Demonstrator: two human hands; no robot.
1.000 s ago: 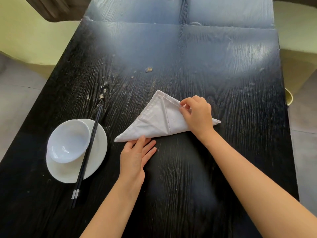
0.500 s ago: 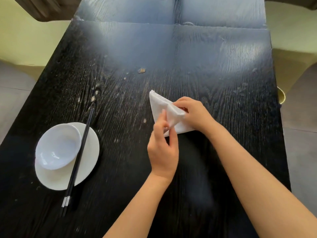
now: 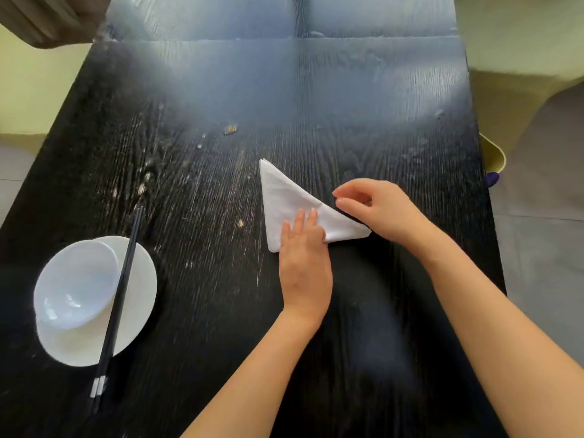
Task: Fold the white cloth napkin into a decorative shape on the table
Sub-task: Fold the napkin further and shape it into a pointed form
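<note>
The white napkin (image 3: 286, 200) lies flat near the middle of the black worktop (image 3: 196, 90), folded into a narrow triangle with one tip toward 12 o'clock and another toward 4 o'clock. The left hand (image 3: 305, 263) comes in from 6 o'clock, palm down, fingers (image 3: 300, 221) straight and close together, pressing on the lower part of the cloth. The right hand (image 3: 379, 210) reaches in from 5 o'clock and sits at the triangle's long slanted edge, at 3 o'clock of the cloth; its thumb and forefinger are curled toward each other with a gap between, pinching nothing that can be seen. Half a second ago both hands had the cloth raised and bunched between them; now it is down and pressed flat, and a second ago it was a wider triangle spread to the left. At 8 o'clock from the napkin a white bowl (image 3: 76, 286) rests on a white plate (image 3: 139, 298), with black chopsticks (image 3: 121, 286) laid across the plate's right part. No writing can be read
</note>
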